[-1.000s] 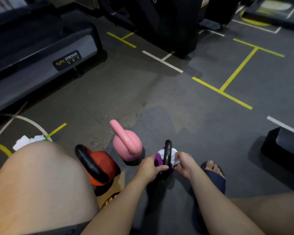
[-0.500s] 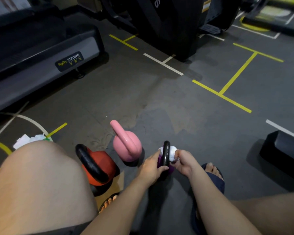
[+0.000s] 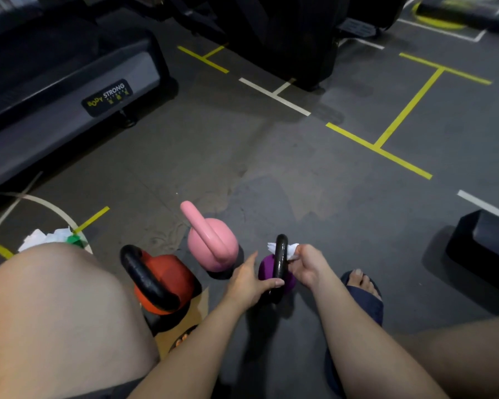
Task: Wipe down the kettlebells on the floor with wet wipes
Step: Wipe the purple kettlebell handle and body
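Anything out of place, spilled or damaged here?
Minor only: crumpled white wipes lie loose on the floor by the left knee, and a blotchy, stained patch marks the floor behind the pink kettlebell. Nothing looks damaged.

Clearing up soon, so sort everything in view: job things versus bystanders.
Job: purple kettlebell with black handle, held by left hand; white wet wipe in right hand; pink kettlebell; red kettlebell with black handle.
Lying about: grey treadmill; black platform.
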The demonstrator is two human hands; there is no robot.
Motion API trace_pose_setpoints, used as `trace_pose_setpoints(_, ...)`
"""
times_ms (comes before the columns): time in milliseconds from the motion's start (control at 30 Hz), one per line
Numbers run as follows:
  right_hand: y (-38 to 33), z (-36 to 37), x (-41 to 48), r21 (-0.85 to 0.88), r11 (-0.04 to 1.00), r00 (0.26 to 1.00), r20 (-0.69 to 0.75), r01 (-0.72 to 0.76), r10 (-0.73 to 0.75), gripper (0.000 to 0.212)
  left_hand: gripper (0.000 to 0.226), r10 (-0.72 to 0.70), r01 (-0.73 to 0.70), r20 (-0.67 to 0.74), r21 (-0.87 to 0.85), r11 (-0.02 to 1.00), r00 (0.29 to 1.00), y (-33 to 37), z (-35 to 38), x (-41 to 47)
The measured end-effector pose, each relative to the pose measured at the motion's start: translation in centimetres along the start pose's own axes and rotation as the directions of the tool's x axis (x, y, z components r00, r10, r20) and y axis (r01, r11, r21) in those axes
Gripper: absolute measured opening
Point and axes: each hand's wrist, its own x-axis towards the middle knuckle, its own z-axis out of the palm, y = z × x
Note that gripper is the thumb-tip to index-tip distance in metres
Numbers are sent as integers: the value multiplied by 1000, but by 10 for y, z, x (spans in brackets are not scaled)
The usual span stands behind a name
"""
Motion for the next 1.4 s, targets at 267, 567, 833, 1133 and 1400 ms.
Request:
trace_pose_setpoints(267, -17, -14, -10, -281, 941, 933, -248, 188, -261, 35, 72, 114, -131, 85, 228, 965, 990, 12, 9, -17)
trace_pose_setpoints(567, -7, 5, -7, -826, 233, 819, 391, 514, -421, 43, 56, 224, -176, 20, 684, 708, 974, 26, 23, -31)
trace_pose_setpoints(833, -33, -16, -23, -936, 33, 865, 309, 350, -396, 43, 49, 331, -297, 131, 799, 523, 934, 30, -4, -20)
trace_pose_setpoints(1133, 12, -55, -49, -856, 448, 955, 157, 259, -253, 45, 76, 437, -491, 300, 755, 434, 848, 31, -38, 5)
trace_pose_setpoints(1400, 14, -66, -35, -831, 537, 899, -116, 145, -422, 27, 76, 422, -542, 362, 695, 473, 831, 27, -20, 6)
